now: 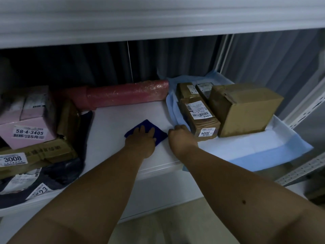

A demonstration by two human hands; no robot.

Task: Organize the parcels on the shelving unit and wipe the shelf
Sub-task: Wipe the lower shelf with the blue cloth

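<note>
Pink box (26, 120) sits far left on the white shelf (123, 113). Mid-shelf, the left hand (140, 140) presses flat, fingers straight, on the blue cloth (161, 136). Just right, the right hand (179, 133) curls against the brown parcel (198, 115); grip unclear.
</note>
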